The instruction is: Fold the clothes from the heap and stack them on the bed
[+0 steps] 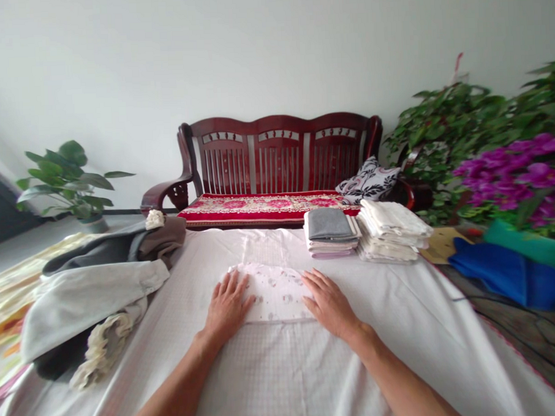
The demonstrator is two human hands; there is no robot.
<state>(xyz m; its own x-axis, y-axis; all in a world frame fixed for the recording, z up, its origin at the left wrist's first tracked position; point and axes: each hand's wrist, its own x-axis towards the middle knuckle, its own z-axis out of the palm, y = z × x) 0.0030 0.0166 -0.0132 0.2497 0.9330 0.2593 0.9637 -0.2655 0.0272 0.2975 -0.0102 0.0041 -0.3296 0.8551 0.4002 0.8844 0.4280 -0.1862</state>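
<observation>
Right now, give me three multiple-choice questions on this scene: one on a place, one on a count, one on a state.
1. Where is the grey folded cloth?
A. atop the left folded stack
B. on the bench
C. under the left hand

2. How many folded stacks stand by the bench?
A. one
B. two
C. four

3. How do both hands lie on the white patterned cloth?
A. fisted
B. flat, fingers spread
C. pinching

Answers: 1 A, it tops that pile; 2 B, two piles side by side; 3 B, left hand and right hand press palms down.

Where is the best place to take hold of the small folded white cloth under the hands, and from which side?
Probably the near edge of the folded cloth, from the person's side. It lies flat, and that straight edge shows between the left hand and right hand, both resting open on it.
</observation>
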